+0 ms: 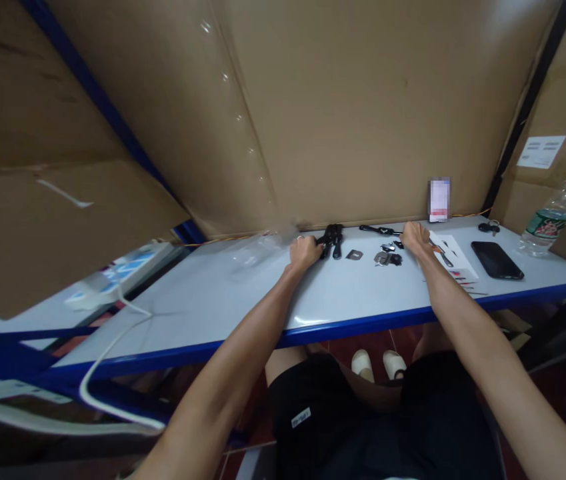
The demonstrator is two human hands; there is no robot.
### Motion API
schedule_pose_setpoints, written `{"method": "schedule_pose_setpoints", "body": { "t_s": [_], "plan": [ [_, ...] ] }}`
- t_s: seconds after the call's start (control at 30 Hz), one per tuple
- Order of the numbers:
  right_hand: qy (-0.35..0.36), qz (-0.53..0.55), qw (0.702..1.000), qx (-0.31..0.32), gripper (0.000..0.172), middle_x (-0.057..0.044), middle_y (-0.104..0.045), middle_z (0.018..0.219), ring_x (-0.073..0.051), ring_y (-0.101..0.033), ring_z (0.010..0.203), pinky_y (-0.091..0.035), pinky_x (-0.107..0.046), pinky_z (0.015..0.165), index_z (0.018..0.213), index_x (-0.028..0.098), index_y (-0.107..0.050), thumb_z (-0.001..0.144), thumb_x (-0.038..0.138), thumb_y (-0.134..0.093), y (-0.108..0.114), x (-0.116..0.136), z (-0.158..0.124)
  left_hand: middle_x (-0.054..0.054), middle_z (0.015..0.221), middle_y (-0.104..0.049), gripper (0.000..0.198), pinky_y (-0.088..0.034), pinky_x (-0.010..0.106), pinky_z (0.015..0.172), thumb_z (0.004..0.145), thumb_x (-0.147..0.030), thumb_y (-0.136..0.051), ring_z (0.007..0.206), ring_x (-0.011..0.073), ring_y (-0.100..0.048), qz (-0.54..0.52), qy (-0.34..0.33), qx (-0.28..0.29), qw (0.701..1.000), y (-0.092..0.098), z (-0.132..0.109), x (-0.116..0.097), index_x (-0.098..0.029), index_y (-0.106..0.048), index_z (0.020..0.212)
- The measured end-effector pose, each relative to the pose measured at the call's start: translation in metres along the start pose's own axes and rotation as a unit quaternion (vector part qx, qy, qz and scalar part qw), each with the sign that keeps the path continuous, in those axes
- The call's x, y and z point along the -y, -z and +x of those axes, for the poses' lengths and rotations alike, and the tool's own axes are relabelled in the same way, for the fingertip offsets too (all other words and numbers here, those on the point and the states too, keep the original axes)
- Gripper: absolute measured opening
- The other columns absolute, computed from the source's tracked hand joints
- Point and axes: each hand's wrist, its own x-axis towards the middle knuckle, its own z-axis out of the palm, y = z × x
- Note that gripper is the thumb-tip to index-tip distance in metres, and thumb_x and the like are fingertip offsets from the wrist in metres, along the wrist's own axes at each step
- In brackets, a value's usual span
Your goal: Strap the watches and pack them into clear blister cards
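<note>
Black cloth shorts (pixel 363 427) sit below the grey, blue-rimmed surface (pixel 187 300). Near its back edge, left fingers (pixel 307 249) curl at black-handled tools (pixel 333 239), right fingers (pixel 415 235) curl beside a slim black tool (pixel 373 229); I cannot tell whether either grips.

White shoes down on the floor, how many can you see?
2. One white shoe is on the picture's left, and the second white shoe is beside it, both below the table's blue front edge. More could be hidden underneath.
</note>
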Motion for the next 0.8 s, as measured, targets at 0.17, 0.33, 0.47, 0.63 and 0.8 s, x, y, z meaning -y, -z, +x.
{"method": "schedule_pose_setpoints", "body": {
  "t_s": [0.17,0.33,0.47,0.63,0.8],
  "plan": [
    [0.013,0.017,0.999,-0.039,0.034,-0.026,-0.069,0.121,-0.035,-0.066,0.117,-0.052,-0.043,0.094,0.119,0.011,-0.076,0.094,0.014,-0.053,0.013,0.001,-0.007,0.024,0.125,-0.071,0.035,-0.05,0.038,0.084,0.089,-0.028,-0.062,0.117,0.0375,-0.067,-0.016,0.052,0.048,0.997,0.008,0.0,0.006,-0.013,-0.073,0.119],
    [0.014,0.032,0.999,-0.039,0.032,-0.023,-0.072,0.118,-0.034,-0.069,0.113,-0.052,-0.039,0.09,0.115,0.015,-0.078,0.094,0.016,-0.054,0.034,-0.002,-0.022,0.027,0.122,-0.071,0.033,-0.051,0.04,0.082,0.088,-0.03,-0.063,0.114,0.0403,-0.068,-0.017,0.055,0.04,0.998,0.011,-0.008,0.007,-0.012,-0.074,0.113],
    [0.02,0.006,0.999,0.025,0.03,-0.021,-0.073,0.119,-0.032,-0.069,0.114,-0.052,-0.036,0.09,0.113,0.017,-0.078,0.089,0.016,-0.061,0.04,0.003,-0.033,0.029,0.127,-0.069,0.041,-0.05,0.043,0.089,0.093,-0.04,-0.059,0.12,0.0412,-0.065,-0.007,0.042,0.004,0.999,0.007,-0.009,-0.001,-0.011,-0.07,0.119],
    [0.039,-0.02,0.996,0.08,0.033,-0.02,-0.072,0.125,-0.034,-0.068,0.117,-0.052,-0.039,0.091,0.113,0.018,-0.079,0.082,0.017,-0.068,0.035,0.006,-0.037,0.029,0.129,-0.067,0.046,-0.051,0.041,0.089,0.09,-0.025,-0.06,0.12,0.0395,-0.066,-0.041,0.064,0.009,0.997,0.004,-0.006,-0.003,-0.008,-0.058,0.133],
    [0.033,-0.018,0.996,0.081,0.035,-0.022,-0.071,0.127,-0.036,-0.068,0.118,-0.052,-0.04,0.09,0.116,0.016,-0.078,0.084,0.017,-0.065,0.03,0.004,-0.035,0.03,0.123,-0.069,0.042,-0.05,0.043,0.089,0.085,-0.018,-0.062,0.119,0.0413,-0.066,-0.085,0.049,-0.008,0.995,0.005,-0.006,0.004,-0.009,-0.059,0.126]
  ]
}}
